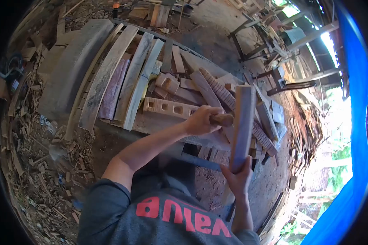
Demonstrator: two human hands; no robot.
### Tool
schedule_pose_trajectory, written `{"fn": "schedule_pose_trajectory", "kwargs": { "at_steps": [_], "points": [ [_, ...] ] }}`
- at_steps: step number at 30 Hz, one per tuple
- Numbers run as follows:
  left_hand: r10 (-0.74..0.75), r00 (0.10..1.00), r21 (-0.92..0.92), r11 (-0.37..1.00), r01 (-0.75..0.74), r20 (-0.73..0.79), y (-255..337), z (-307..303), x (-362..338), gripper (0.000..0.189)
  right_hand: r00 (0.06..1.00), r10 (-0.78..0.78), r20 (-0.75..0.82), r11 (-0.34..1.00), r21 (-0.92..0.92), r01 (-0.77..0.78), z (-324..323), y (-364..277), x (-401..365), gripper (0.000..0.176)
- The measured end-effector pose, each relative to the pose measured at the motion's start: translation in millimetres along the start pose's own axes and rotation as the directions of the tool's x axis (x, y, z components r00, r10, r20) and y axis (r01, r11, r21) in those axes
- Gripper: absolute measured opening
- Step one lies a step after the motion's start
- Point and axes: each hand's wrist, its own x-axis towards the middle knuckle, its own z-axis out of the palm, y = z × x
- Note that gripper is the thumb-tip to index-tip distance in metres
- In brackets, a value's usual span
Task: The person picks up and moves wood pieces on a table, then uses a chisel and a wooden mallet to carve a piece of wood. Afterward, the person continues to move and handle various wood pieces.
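My left hand (204, 120) is wrapped round a short brown wooden piece (222, 119), whose free end points at the side of a long wooden beam (243, 122). Whether the two touch I cannot tell. Near its lower end, my right hand (238, 176) grips the beam, which stands nearly lengthwise away from me. Beside my left hand lies a wooden block with several square holes (167, 107). Loose wooden pieces, some with rows of notches (221, 87), are heaped behind the beam.
Long boards (110, 77) lie side by side on the left of the low work surface, next to a wide grey slab (75, 69). Wood scraps (61, 188) cover the ground at left. Wooden frames (270, 45) stand at the back right, and a blue sheet (357, 122) hangs at far right.
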Motion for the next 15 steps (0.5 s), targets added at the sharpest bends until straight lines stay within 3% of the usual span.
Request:
{"fn": "schedule_pose_trajectory", "kwargs": {
  "at_steps": [2,3,4,6,7,8,10,11,12,14,15],
  "points": [
    [0.056,0.998,0.058,0.997,-0.054,-0.028,1,2,-2,0.025,0.958,0.248,-0.143,0.930,0.313,-0.193,-18,-7,-8,0.055],
    [0.040,0.999,0.051,0.998,-0.039,-0.017,3,1,-1,0.025,0.897,0.296,-0.328,0.855,0.509,-0.096,-15,-13,-13,0.054],
    [0.034,0.999,0.047,0.998,-0.033,-0.007,3,1,1,0.025,0.893,0.304,-0.332,0.855,0.509,-0.102,-11,2,-19,0.054],
    [0.040,0.999,0.005,0.999,-0.040,-0.015,-4,5,-1,0.024,0.970,-0.036,-0.240,0.992,0.113,0.064,3,42,-28,0.056],
    [0.039,0.999,-0.033,0.999,-0.040,-0.030,-3,5,-2,0.024,0.987,0.120,0.108,0.986,0.106,-0.131,-6,2,-12,0.057],
    [0.047,0.998,-0.030,0.998,-0.047,-0.030,-2,6,-4,0.024,0.988,0.115,0.102,0.986,0.107,-0.126,-11,-5,-14,0.057],
    [0.051,0.998,0.149,0.988,-0.046,-0.033,-2,3,-5,0.027,0.994,0.113,-0.002,0.986,0.124,-0.112,-18,-10,-10,0.055],
    [0.022,0.999,0.133,0.991,-0.018,-0.025,-2,10,-16,0.027,0.916,0.313,-0.251,0.878,0.444,-0.178,-20,-28,-19,0.052],
    [0.064,0.998,0.164,0.985,-0.062,-0.004,-2,10,-16,0.026,0.913,0.321,-0.253,0.877,0.443,-0.186,-14,-18,-25,0.052],
    [0.116,0.993,0.198,0.973,-0.117,0.014,-3,11,-15,0.026,0.927,0.039,-0.374,0.956,0.285,0.075,10,17,-34,0.050],
    [0.164,0.986,0.211,0.964,-0.162,0.007,-5,13,-17,0.025,0.983,0.130,-0.133,0.969,0.229,-0.097,17,21,-32,0.050]
  ]
}}
